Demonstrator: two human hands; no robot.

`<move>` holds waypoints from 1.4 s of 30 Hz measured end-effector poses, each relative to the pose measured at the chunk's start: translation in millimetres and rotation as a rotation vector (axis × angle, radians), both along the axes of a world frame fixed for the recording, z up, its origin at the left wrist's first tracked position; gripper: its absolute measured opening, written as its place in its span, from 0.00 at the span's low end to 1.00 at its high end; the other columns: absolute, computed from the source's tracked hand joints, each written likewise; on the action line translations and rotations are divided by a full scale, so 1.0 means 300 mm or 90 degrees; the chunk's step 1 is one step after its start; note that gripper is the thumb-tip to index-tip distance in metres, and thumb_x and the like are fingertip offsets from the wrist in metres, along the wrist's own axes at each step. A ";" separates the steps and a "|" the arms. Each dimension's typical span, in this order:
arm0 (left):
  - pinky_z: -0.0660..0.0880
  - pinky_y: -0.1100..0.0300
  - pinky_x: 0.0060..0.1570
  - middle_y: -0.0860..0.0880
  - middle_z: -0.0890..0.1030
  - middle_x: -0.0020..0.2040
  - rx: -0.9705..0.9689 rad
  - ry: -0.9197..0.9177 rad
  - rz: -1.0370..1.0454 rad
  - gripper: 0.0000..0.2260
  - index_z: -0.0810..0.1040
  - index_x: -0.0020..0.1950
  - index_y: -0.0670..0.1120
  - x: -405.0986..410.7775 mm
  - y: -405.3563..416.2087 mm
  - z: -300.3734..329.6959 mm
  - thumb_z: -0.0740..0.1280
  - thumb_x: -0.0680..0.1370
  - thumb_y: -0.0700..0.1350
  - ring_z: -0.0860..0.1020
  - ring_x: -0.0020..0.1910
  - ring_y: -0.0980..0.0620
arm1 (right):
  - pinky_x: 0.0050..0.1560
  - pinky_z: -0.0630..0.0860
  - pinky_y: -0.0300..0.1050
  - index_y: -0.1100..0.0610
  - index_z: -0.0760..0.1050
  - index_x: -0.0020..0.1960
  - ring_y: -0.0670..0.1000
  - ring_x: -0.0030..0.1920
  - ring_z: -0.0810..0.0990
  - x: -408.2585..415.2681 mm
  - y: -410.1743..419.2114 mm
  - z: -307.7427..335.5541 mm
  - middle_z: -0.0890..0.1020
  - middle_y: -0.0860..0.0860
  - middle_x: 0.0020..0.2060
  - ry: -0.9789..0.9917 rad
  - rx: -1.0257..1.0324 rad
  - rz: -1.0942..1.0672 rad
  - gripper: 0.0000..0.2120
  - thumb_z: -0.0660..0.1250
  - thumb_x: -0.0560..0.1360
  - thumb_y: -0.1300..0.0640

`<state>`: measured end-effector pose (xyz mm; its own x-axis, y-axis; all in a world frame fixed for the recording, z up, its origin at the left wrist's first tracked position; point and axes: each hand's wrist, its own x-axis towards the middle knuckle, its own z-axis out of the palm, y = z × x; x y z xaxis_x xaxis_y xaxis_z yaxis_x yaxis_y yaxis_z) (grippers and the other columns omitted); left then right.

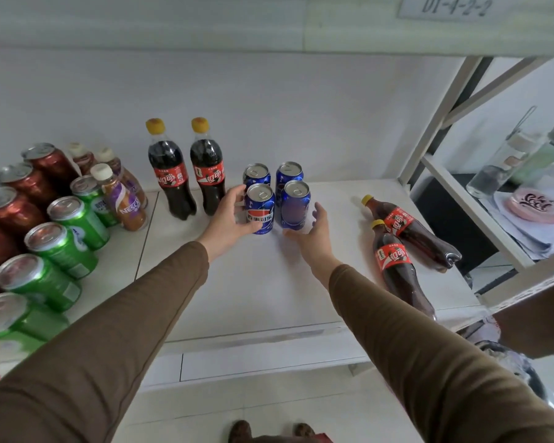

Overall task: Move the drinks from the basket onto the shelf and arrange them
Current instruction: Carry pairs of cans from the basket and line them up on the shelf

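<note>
Several blue cola cans stand in a tight block on the white shelf (269, 282). My left hand (229, 219) wraps the front left blue can (260, 209), thumb and fingers around its side. My right hand (314, 231) is open just right of the front right blue can (296, 204), fingers apart, at most brushing it. Two cola bottles with yellow caps (171, 174) (207, 167) stand upright to the left of the cans. Two more cola bottles (410, 231) (397, 270) lie on their sides at the right. The basket is not clearly seen.
Green cans (64, 244), red cans (23, 193) and small coffee bottles (122, 199) fill the shelf's left side. A metal upright (429, 135) bounds the shelf at the right; beyond it stand clear water bottles (506, 164). An upper shelf (269, 24) hangs overhead.
</note>
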<state>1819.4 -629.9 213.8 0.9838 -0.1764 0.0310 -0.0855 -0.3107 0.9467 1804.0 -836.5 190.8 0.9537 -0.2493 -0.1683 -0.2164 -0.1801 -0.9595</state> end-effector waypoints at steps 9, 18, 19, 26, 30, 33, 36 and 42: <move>0.62 0.57 0.73 0.45 0.65 0.76 0.136 -0.020 0.235 0.36 0.62 0.79 0.46 -0.387 -0.009 -0.027 0.76 0.76 0.44 0.64 0.75 0.50 | 0.73 0.67 0.55 0.50 0.58 0.78 0.53 0.73 0.67 -0.246 0.036 -0.003 0.67 0.50 0.74 -0.057 -0.051 0.089 0.41 0.77 0.72 0.56; 0.63 0.53 0.71 0.42 0.68 0.72 0.271 -0.041 0.428 0.34 0.65 0.76 0.42 -1.077 0.013 -0.044 0.76 0.74 0.43 0.66 0.71 0.44 | 0.69 0.60 0.43 0.53 0.62 0.77 0.55 0.71 0.63 -0.723 0.183 -0.002 0.67 0.53 0.73 -0.191 -0.215 0.426 0.35 0.73 0.75 0.58; 0.64 0.53 0.70 0.43 0.68 0.72 0.286 -0.031 0.448 0.33 0.66 0.76 0.43 -1.159 0.045 -0.042 0.76 0.74 0.43 0.67 0.70 0.43 | 0.68 0.61 0.43 0.54 0.63 0.76 0.55 0.70 0.64 -0.779 0.221 0.007 0.68 0.53 0.72 -0.214 -0.230 0.465 0.34 0.73 0.74 0.59; 0.62 0.52 0.73 0.45 0.65 0.76 0.336 0.033 0.635 0.34 0.65 0.77 0.48 -1.811 0.240 -0.048 0.76 0.75 0.47 0.63 0.75 0.44 | 0.66 0.61 0.43 0.57 0.69 0.73 0.58 0.68 0.65 -1.278 0.522 0.042 0.70 0.55 0.70 -0.320 -0.288 0.698 0.31 0.75 0.72 0.57; 0.58 0.54 0.74 0.46 0.62 0.79 0.346 0.070 0.733 0.34 0.64 0.78 0.50 -2.290 0.315 -0.071 0.75 0.76 0.49 0.60 0.77 0.45 | 0.72 0.62 0.50 0.55 0.67 0.74 0.56 0.71 0.63 -1.680 0.695 0.037 0.68 0.54 0.71 -0.336 -0.262 0.808 0.32 0.74 0.73 0.55; 0.58 0.51 0.76 0.44 0.62 0.79 0.356 0.113 0.801 0.35 0.64 0.79 0.48 -2.693 0.362 -0.085 0.75 0.76 0.49 0.59 0.77 0.43 | 0.73 0.60 0.49 0.54 0.66 0.75 0.56 0.73 0.62 -2.032 0.821 0.026 0.67 0.53 0.73 -0.357 -0.256 0.887 0.32 0.74 0.74 0.53; 0.59 0.48 0.77 0.43 0.63 0.79 0.352 0.158 0.867 0.35 0.64 0.79 0.47 -3.091 0.404 -0.094 0.75 0.75 0.49 0.60 0.78 0.43 | 0.72 0.60 0.49 0.54 0.65 0.75 0.57 0.73 0.61 -2.386 0.937 0.005 0.65 0.54 0.73 -0.365 -0.233 0.982 0.32 0.73 0.74 0.53; 0.60 0.50 0.73 0.44 0.66 0.76 0.352 0.206 0.999 0.35 0.66 0.78 0.46 -3.700 0.482 -0.109 0.77 0.73 0.48 0.63 0.74 0.42 | 0.71 0.62 0.49 0.54 0.64 0.76 0.56 0.72 0.61 -2.972 1.131 -0.019 0.66 0.54 0.72 -0.364 -0.194 1.133 0.33 0.73 0.74 0.53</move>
